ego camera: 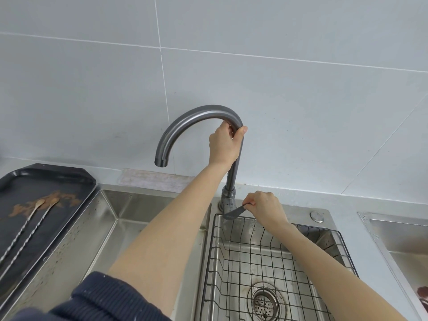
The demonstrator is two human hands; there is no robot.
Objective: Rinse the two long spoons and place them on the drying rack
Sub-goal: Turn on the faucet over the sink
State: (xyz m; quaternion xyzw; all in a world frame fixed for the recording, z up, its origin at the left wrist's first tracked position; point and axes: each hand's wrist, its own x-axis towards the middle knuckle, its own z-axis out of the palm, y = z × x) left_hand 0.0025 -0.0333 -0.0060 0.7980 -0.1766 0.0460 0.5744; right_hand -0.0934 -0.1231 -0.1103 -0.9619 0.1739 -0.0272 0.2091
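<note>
Head view: left hand (224, 144) raised, wrapped around faucet (199, 117) neck; right hand (266, 208) lower, pinching faucet lever (236, 212). Two long spoons (30, 224) lie side by side on dark tray (76, 179), left of sink (111, 218). Drying rack (266, 258) in right basin.

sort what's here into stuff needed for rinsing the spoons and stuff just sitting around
Needed: two long spoons on the dark tray; faucet, gripped by the left hand; faucet handle, held by the right hand; wire rack; left basin.

Just there: round button; side tray.

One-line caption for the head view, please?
Left hand grips faucet neck, right hand on lever; spoons wait.
</note>
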